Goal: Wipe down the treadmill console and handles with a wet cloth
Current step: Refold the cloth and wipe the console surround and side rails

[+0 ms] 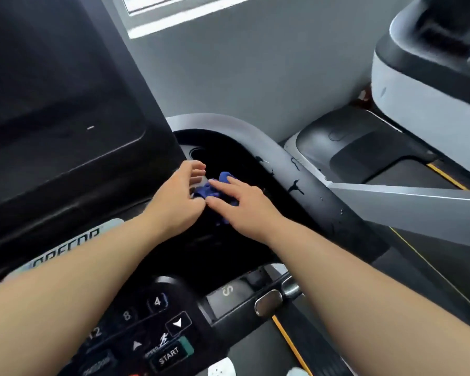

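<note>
Head view, looking down along two bare forearms onto the console (228,240). Left hand (179,194): half curled, fingertips bent toward the far side, thumb tucked against the near edge of the cloth (205,191), gripping its left end. Right hand (244,204): forefinger laid straight across the top of the cloth, thumb pointing left along its near edge, pinching the bunched fabric between the two; other fingers bent down on the right side, hard to tell how far under. Thumb tips of both hands almost meeting at the near side of the cloth.

Cloth: blue, crumpled into a small wad, sitting in the dark tray of the console between the two hands, one fold poking up past the right forefinger. Just beyond the left fingertips, a round cup holder (198,153). Right of the hands, close by, the curved handle (310,191), dotted with dark splash marks and small drops. Left and far, the tall black screen (52,104). Near, under the left forearm, the keypad (158,302) with numbers, arrows and a START key (168,355). Far right, well apart, a second treadmill (418,104) with its dark belt (407,172).
</note>
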Demonstrator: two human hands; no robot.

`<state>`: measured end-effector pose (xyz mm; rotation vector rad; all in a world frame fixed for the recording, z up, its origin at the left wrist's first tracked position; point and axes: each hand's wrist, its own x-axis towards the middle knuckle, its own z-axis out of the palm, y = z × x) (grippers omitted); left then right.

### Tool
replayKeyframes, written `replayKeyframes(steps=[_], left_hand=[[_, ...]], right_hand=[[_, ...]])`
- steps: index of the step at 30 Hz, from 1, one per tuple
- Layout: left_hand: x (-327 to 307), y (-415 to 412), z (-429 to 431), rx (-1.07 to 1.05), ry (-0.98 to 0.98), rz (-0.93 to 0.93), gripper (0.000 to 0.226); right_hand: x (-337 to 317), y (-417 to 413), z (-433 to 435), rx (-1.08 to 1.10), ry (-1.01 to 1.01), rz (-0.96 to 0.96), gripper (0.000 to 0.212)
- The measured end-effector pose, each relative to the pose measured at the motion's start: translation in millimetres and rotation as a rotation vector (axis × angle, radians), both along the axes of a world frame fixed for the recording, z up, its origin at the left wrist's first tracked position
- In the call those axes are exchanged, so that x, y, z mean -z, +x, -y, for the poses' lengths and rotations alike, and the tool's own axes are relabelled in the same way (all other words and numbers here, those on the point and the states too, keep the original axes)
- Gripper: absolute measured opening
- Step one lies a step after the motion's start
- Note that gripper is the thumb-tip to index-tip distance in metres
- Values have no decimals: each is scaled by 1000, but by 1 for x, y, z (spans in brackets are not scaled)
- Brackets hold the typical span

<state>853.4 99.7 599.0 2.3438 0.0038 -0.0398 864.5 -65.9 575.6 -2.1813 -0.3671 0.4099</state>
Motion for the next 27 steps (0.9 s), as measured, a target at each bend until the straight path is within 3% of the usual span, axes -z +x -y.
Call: replayKeyframes(steps=[3,6,12,16,20,23,27], left_hand=[[-7,-1,-34,-59,341,18,47],[-5,-9,-52,88,579,-58,45],[3,-11,-62,237,631,103,44],[13,-8,-71,295,634,140,42],[-2,6,-79,353,760,260,42],[-7,14,-86,256,778,281,48],[12,1,-83,192,765,257,46]], right_hand=[[11,20,-15,23,-110,33,48],[12,34,-39,134,-109,71,45],[10,20,-61,101,-95,234,43],[9,23,-61,164,-36,217,54],[13,64,-80,183,28,132,60],[14,105,-84,5,63,93,53],[5,152,-90,-268,-178,261,54]])
